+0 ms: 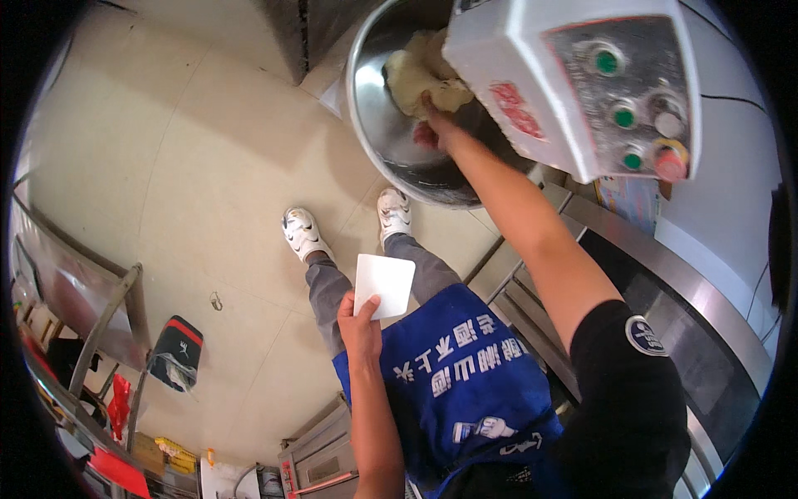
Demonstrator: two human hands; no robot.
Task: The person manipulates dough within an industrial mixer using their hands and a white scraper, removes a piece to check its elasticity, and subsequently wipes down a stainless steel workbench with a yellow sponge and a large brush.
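Note:
My left hand (361,318) holds a white flat dough scraper (385,284) by its lower edge, thumb on top, above the legs. My right hand (434,128) reaches into a large round metal mixer bowl (386,150) at the top. Its fingers touch the lower edge of a pale lump of dough (414,81); whether they grip it cannot be made out. Part of the dough lies hidden behind the mixer head (499,81). That head is white, has green and red buttons and overhangs the bowl's right side.
A stainless-steel table edge (686,280) curves along the right. A metal cabinet corner (293,56) stands left of the bowl. At the lower left are a metal-framed rack (134,299) and a dark bag (176,352). A metal cabinet (321,461) stands at the bottom.

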